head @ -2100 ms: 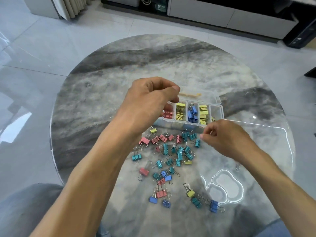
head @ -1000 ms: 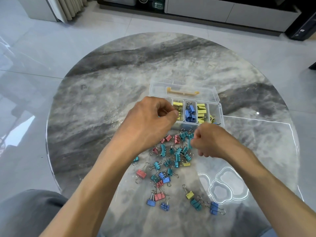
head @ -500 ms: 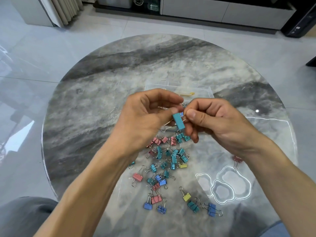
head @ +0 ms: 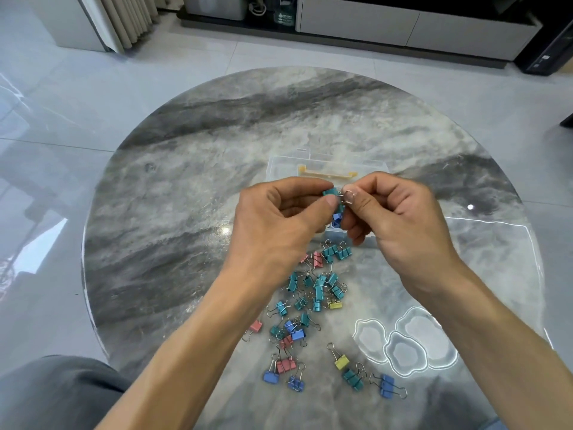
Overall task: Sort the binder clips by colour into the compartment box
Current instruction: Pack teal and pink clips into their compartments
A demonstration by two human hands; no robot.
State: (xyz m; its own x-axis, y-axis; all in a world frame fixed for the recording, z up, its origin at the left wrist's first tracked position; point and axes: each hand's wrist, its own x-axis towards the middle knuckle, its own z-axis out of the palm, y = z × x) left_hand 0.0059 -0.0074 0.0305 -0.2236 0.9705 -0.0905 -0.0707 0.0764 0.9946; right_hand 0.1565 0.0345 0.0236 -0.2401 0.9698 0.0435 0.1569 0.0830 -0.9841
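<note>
- Head view: left hand (head: 279,225) pinches a teal binder clip (head: 333,197) by its body, thumb on the near face, index over the top. Fingers curled round it.
- Right hand (head: 400,221) pinches the clip's wire handle (head: 348,195) between thumb and index; other fingers curled, nothing else held as far as I can tell.
- Clip sits between the two hands, raised off the surface (head: 192,212), directly over the compartment box (head: 336,234). Both hands equally close; they meet on it.
- Clip body's long axis runs roughly near–far, tilted; handle points right, toward the right hand.
- Box is mostly hidden behind the hands; blue clips (head: 337,219) show in one compartment just below the held clip. Which compartment takes teal: cannot tell.
- Loose clip pile (head: 313,293) lies on the surface nearer the person, below the hands.
- Likely step: freeing the handle, then dropping the clip straight down.
</note>
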